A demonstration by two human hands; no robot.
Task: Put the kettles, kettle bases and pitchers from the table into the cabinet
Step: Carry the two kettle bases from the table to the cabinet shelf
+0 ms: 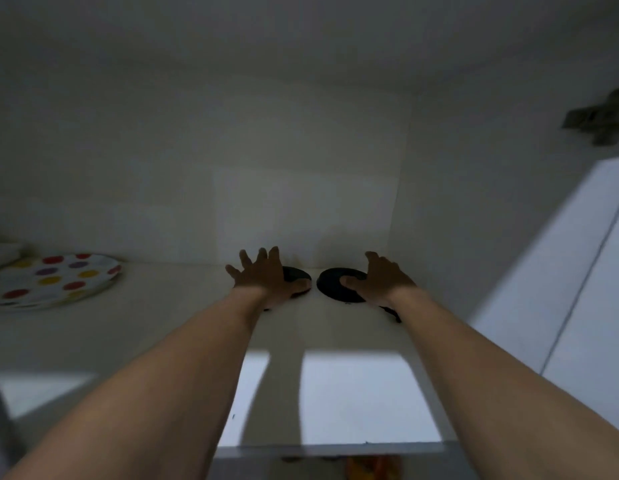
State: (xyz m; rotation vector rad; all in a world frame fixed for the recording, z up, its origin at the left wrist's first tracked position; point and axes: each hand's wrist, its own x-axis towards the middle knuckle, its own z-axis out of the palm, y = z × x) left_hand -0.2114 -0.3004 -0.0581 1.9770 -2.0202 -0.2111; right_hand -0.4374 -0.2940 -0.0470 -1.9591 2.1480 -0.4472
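Two black kettle bases lie flat on the white cabinet shelf [183,327], side by side near the back wall, with a narrow gap between them. The left hand [266,277] rests over the left kettle base [296,273], fingers [246,259] spread wide and pointing toward the back wall, thumb lying along the base's front edge; most of that disc is hidden beneath the palm. The right hand [382,280] covers the right-hand side of the right kettle base [336,284], its thumb pressed on the disc's top surface while the fingers curl over the far rim. Whether either hand is actually gripping its disc or only lying on it cannot be told (the light inside the cabinet is dim). Just behind the right wrist, toward the shelf's front edge, a short stretch of black cord [391,312] shows on the shelf. Well off to the left of the left hand sits a spotted plate [51,280], white with red, yellow and purple dots. Up and to the right of the right hand, a metal hinge [597,119] is fixed to the cabinet's side wall, and below it stands the open white door [578,271].
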